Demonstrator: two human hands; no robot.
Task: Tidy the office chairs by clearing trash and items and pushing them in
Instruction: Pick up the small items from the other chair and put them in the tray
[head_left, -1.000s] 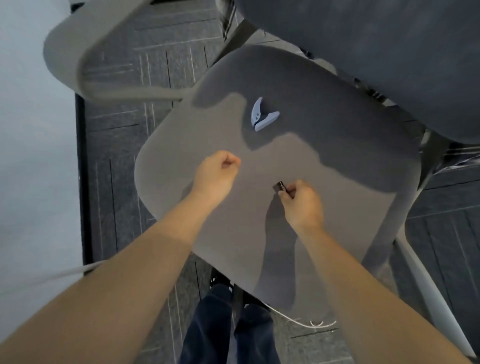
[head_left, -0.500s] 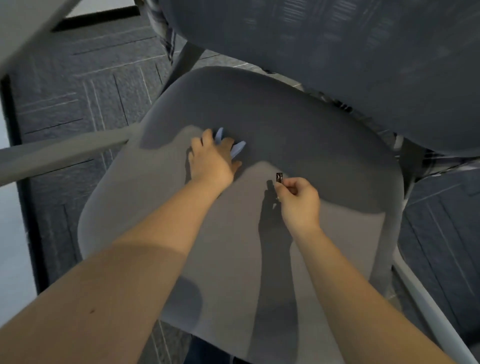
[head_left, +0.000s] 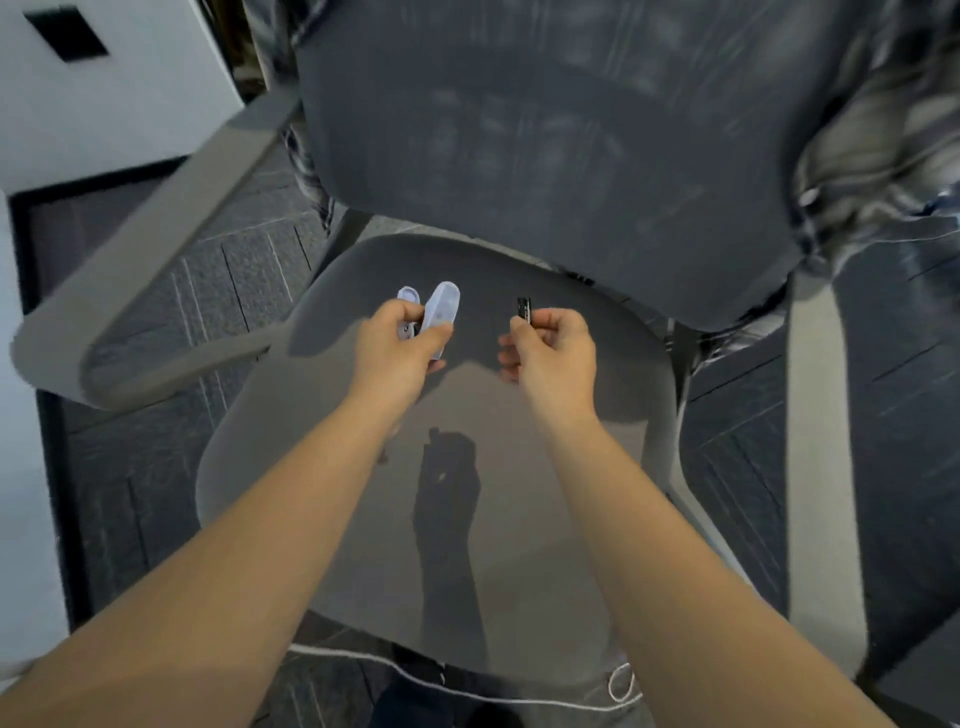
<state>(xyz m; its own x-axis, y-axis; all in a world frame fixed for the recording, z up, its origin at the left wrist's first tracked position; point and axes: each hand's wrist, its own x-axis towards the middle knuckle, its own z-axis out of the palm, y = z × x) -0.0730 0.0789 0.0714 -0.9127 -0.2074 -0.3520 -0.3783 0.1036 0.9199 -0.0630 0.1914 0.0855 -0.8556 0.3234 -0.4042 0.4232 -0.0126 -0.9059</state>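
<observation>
A grey office chair fills the view, its seat (head_left: 597, 519) below me and its dark mesh backrest (head_left: 545, 156) at the top. My left hand (head_left: 397, 351) is raised over the back of the seat and grips a pale blue plastic clip (head_left: 440, 307), whose two arms stick up past the fingers. My right hand (head_left: 553, 351) hovers beside it, pinching a small black object (head_left: 524, 310) between thumb and forefinger. Nothing else lies on the seat; only the shadows of my arms fall across it.
The chair's left armrest (head_left: 150, 244) juts out to the left, the right armrest (head_left: 813, 467) runs down the right side. A white cable (head_left: 467, 691) lies on the dark carpet (head_left: 156, 467) under the seat front. White furniture (head_left: 104, 98) stands at top left.
My left hand has closed on the blue clip and lifted it off the seat. My right hand rose a little with the black object. My head tipped up, showing more backrest.
</observation>
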